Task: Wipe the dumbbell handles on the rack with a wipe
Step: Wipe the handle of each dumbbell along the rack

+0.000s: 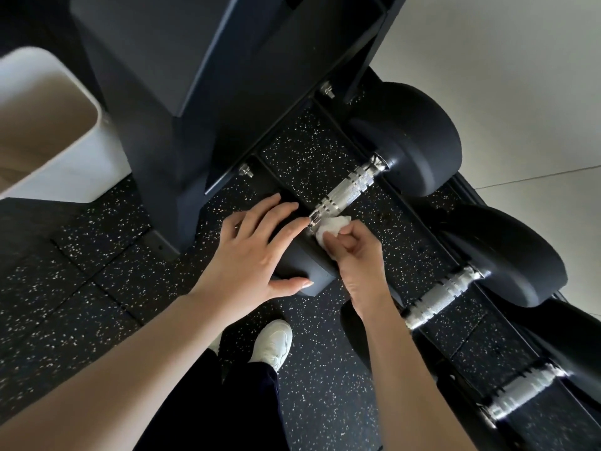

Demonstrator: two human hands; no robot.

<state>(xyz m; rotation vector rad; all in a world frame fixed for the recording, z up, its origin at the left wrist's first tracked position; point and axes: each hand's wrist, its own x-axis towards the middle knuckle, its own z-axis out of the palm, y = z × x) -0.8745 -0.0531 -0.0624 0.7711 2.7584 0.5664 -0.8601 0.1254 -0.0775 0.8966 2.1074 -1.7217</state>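
Fingers [341,245] of our right hand [354,265] pinch the white wipe [331,224] against the dumbbell handle [344,192], center frame | left hand [250,252] rests flat, fingers spread, on the near dumbbell head [309,265] | rack [325,138] runs toward 4 o'clock.

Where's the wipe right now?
Centre of the head view: the wipe is pinched in the right hand, against the near end of the first dumbbell's handle.
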